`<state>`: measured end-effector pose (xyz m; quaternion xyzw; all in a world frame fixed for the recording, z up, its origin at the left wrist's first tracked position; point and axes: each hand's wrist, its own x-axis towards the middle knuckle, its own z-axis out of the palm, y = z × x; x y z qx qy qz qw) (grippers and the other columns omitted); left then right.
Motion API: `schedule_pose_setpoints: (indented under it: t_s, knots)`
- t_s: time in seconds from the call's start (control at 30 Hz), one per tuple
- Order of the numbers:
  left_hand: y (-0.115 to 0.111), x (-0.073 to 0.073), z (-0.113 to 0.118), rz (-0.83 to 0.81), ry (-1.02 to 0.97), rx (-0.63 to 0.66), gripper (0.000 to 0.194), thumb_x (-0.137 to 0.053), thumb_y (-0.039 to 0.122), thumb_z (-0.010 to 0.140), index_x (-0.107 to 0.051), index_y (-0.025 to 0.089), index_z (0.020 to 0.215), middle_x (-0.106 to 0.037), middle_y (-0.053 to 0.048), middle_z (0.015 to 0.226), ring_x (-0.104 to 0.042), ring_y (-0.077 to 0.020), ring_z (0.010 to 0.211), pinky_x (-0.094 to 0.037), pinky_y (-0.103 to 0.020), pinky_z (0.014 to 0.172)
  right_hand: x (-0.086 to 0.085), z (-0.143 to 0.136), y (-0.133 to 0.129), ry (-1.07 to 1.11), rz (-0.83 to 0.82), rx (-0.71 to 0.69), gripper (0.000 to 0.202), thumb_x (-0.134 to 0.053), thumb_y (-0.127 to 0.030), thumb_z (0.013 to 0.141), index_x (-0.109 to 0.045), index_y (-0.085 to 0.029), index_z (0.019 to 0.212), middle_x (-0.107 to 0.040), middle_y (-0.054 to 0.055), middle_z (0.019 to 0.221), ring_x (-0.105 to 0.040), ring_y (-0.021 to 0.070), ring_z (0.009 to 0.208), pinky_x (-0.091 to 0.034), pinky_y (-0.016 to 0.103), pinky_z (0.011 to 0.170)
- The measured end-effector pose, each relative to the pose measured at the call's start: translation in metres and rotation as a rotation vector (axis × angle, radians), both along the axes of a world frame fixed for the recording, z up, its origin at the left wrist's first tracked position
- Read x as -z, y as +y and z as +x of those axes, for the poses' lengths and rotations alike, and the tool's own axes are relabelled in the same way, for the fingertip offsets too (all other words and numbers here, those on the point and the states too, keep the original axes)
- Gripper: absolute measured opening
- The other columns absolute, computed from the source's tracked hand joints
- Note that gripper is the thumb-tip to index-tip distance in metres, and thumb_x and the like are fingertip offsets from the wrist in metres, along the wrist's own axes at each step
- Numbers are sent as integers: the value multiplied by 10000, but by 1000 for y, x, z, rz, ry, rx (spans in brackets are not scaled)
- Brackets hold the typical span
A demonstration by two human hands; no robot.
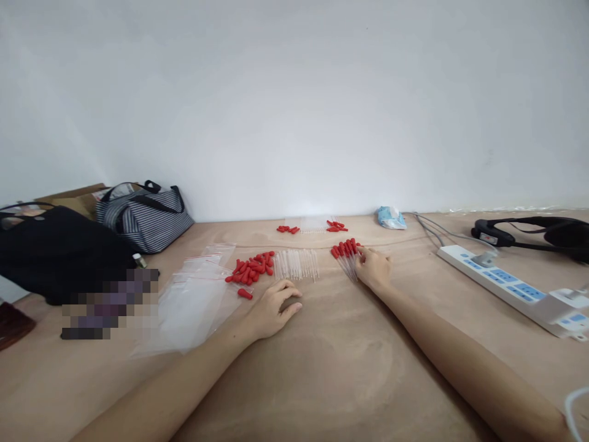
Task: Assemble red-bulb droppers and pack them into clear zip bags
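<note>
The right hand (373, 267) has its fingers bent in at the right edge of a fan of droppers (347, 258), touching them; whether they pinch one is too small to tell. The left hand (276, 307) holds nothing: its fingers curve loosely, thumb apart from the forefinger, just above or on the desk (322, 380).

The droppers lie side by side on the desk, slim, clear, shiny tubes, each ending in a matte red bulb; the bulbs point away from the person and the tubes slant toward the right wrist. Left of them, near the left fingertips, is a row of bare tubes (297, 264), thin, straight, see-through, laid roughly parallel. Beside that sits a loose heap of red bulbs (251, 268), smooth, rounded and narrowing to a neck, with a single bulb (245, 294) apart on the near side.

Farther left, flat, thin plastic bags (188, 307) overlap, glossy and clear, with a red line along some edges. Beyond the tubes, near the wall (294, 110), lie more clear tubes (313, 225) with small red clusters at both sides, and a crumpled, pale blue packet (391, 218). The desk is tan with a swirling, wood-like grain. A striped fabric bag (151, 218) and a soft black bag (64, 252) stand at left; a white power strip (501, 279) with blue sockets lies at right.
</note>
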<state>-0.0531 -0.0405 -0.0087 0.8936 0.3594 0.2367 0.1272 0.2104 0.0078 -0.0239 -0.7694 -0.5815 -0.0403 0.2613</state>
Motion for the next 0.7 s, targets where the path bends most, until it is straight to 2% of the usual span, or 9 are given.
schedule_pose_setpoints:
  t_s: [0.2,0.43,0.7]
  knots:
    - [-1,-2,1,15,-1,-11,127,-500,212,802,-569,180,904,-547,-49,963,-551,-179,887,-437,-316,801,-1,-7,0,-29,-5,-44,359,-417,-220,772,-575,-246,1093,-636,56,998,-535,216,936,-287,331,792]
    - [0,0,0,25,6,-5,131,-495,222,809,-566,185,913,-545,-46,949,-549,-175,878,-437,-309,793,-3,-6,4,4,-13,18,338,-413,-237,775,-594,-254,1060,-649,50,983,-547,220,921,-272,362,812]
    - [0,1,-1,14,-4,7,136,-483,215,817,-561,185,925,-535,-46,956,-539,-171,883,-428,-309,800,0,-2,-4,-37,-66,-11,317,-415,-265,783,-620,-269,1026,-655,49,967,-548,221,925,-285,356,800]
